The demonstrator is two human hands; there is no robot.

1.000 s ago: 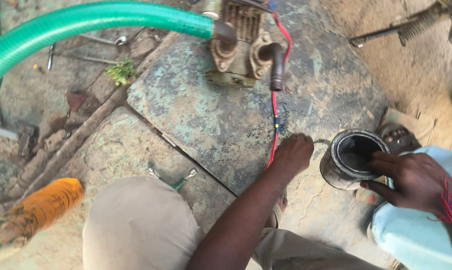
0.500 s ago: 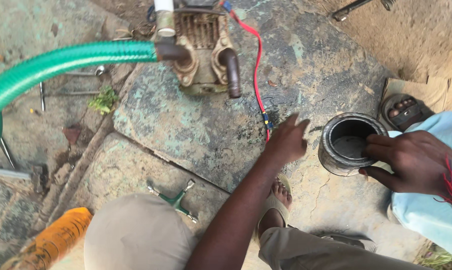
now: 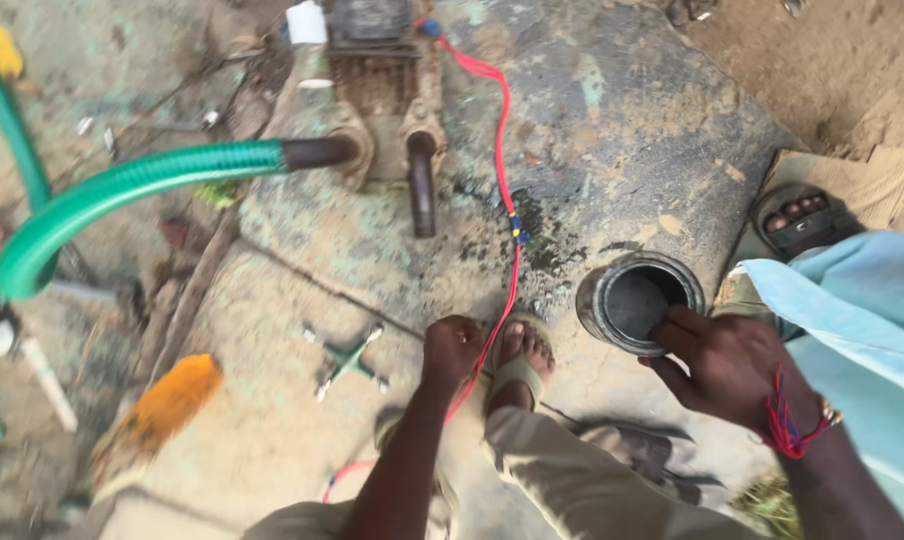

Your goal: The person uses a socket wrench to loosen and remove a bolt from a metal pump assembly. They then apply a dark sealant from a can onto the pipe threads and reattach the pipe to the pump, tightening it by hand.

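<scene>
Outdoor ground: stained, cracked concrete slab [image 3: 302, 290] with green and oily patches, sandy dirt at its edges. Left hand [image 3: 452, 348] is closed in a loose fist on or right at the red wire [image 3: 500, 150], beside a sandalled foot [image 3: 520, 355]; I can't tell whether the wire is actually pinched. Right hand [image 3: 732, 365] has its fingers hooked over the near rim of the metal cylinder [image 3: 639, 300], which stands upright on the slab with its open end up. Advice: keep the cylinder square, grip by the rim only, keep grit out of the bore. Cylinder is grey steel, round and hollow. The pump [image 3: 377, 100] is rusty cast metal; its green hose [image 3: 142, 195] is ribbed plastic.
</scene>
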